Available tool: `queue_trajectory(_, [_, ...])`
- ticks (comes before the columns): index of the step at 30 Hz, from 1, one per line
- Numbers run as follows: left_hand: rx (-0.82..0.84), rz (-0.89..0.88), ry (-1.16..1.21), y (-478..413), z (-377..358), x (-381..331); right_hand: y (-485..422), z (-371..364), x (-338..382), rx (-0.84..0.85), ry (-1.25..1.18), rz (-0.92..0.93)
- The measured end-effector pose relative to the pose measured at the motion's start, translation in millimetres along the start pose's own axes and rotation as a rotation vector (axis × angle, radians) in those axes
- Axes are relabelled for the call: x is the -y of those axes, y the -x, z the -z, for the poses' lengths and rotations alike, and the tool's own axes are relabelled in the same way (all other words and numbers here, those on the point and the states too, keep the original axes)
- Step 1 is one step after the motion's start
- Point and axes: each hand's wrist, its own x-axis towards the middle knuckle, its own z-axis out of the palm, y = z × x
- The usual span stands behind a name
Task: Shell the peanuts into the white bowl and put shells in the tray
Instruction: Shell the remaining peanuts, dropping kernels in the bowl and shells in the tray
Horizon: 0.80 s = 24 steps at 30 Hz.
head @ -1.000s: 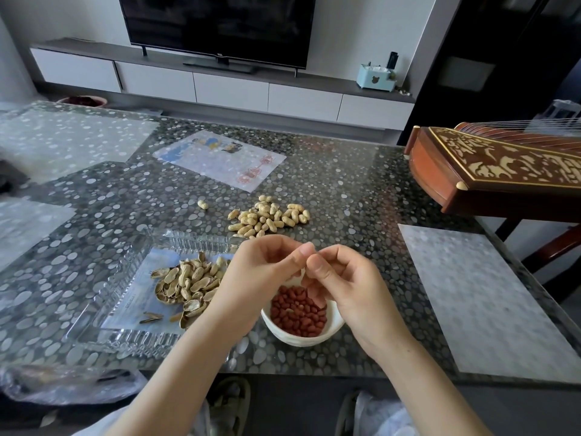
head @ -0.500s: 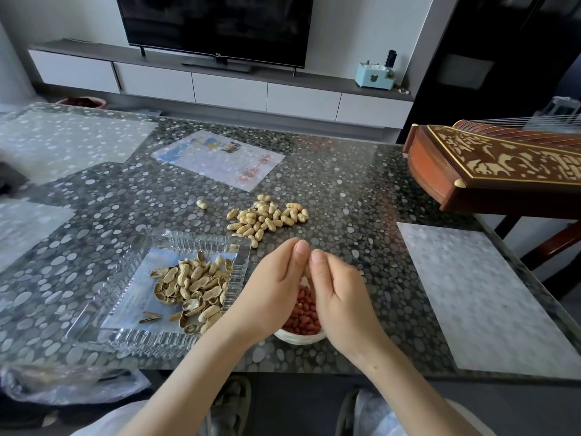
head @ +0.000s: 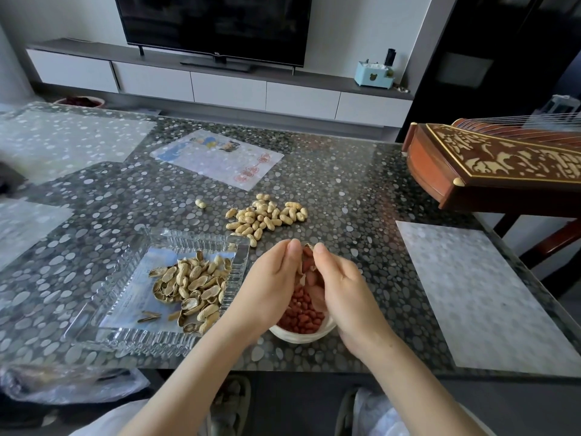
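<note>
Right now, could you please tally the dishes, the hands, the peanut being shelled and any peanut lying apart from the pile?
Glass tray: 1
White bowl: 1
Hands: 2, left hand and right hand
Held peanut: 1
Stray peanut: 1
Total: 6

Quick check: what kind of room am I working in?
Most likely a home living room: a flat-screen TV on a low white cabinet faces the pebble-patterned table, and a stringed zither stands at right.

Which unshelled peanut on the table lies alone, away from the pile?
The single peanut lying to the left of the pile. It touches no other peanut, while the rest lie heaped together.
</note>
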Motion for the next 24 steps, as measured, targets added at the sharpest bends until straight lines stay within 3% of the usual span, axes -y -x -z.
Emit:
queue_trajectory(4, [0.064,0.105,0.168,-1,3,0,-3,9,4,0.116,-0.223,-0.202])
queue_trajectory(6, [0.038,0.095,0.096,-3,4,-1,-5,15,5,0.108,-0.168,-0.219])
queue_trajectory(8, [-0.009,0.026,-0.116,-4,5,0,-8,21,4,0.059,0.066,-0.144])
queue_trajectory(11, [-0.083,-0.123,-0.461,-6,8,3,-11,29,-4,0.011,0.561,0.109])
queue_trajectory(13, [-0.117,-0.167,-0.551,-7,10,6,-10,31,-8,-0.016,0.705,0.190])
queue_trajectory(16, [-0.140,-0.155,-0.564,-9,15,7,-13,32,-11,-0.063,0.668,0.212])
queue_trajectory(21, [-0.232,-0.027,-0.541,-16,49,11,-13,25,-2,-0.008,0.304,0.092])
queue_trajectory(24, [-0.265,0.092,-0.617,-19,79,20,-15,8,-1,0.046,0.364,0.249])
